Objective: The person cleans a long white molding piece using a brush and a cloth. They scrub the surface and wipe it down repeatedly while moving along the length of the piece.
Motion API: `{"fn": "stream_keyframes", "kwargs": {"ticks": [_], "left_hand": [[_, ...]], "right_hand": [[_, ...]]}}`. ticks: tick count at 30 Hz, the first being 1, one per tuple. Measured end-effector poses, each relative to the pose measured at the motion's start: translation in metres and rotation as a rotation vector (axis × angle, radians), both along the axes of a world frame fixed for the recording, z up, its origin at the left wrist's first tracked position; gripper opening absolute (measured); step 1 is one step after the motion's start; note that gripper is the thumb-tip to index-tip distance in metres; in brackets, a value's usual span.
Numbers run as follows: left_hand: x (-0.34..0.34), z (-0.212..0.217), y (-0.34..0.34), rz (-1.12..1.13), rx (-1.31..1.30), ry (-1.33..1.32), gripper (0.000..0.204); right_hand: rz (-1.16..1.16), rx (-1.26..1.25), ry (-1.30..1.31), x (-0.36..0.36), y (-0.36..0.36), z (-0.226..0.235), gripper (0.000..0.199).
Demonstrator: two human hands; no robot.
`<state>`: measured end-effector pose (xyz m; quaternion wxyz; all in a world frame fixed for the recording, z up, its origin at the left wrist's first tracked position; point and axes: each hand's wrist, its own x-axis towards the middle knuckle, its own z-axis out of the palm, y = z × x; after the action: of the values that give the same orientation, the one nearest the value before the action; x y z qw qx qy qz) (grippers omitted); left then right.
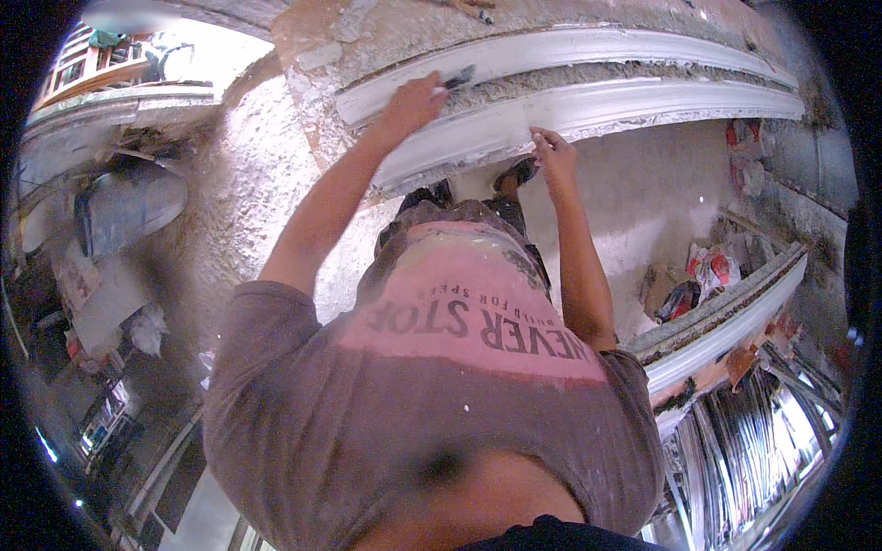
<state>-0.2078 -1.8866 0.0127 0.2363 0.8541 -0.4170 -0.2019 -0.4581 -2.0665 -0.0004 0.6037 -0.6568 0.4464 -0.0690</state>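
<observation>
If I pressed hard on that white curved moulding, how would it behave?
The white moulding probably stays rigid: it looks fixed into the rough wall. Its thin edges may chip. The left hand holds a small tool on it; the right hand touches it.

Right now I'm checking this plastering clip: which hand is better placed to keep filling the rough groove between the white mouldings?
Left. The left hand holds a small tool at the groove; the right hand has bare fingers resting on the lower moulding.
</observation>
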Motion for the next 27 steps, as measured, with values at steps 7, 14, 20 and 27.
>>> {"fn": "stream_keyframes", "kwargs": {"ticks": [7, 14, 20, 27], "left_hand": [[-0.002, -0.001, -0.032, -0.083, -0.015, -0.066, 0.035], [0.02, 0.031, 0.064, -0.039, 0.214, -0.028, 0.032], [-0.017, -0.017, -0.133, -0.141, -0.063, -0.095, 0.034], [-0.024, -0.008, -0.18, -0.179, 0.033, -0.025, 0.036]], "right_hand": [[0.096, -0.086, -0.083, 0.038, -0.005, 0.019, 0.024], [-0.07, -0.049, -0.057, 0.008, -0.028, 0.02, 0.023], [-0.197, 0.07, -0.031, -0.022, -0.042, -0.001, 0.023], [-0.178, 0.017, -0.012, -0.016, -0.067, 0.023, 0.025]]}}
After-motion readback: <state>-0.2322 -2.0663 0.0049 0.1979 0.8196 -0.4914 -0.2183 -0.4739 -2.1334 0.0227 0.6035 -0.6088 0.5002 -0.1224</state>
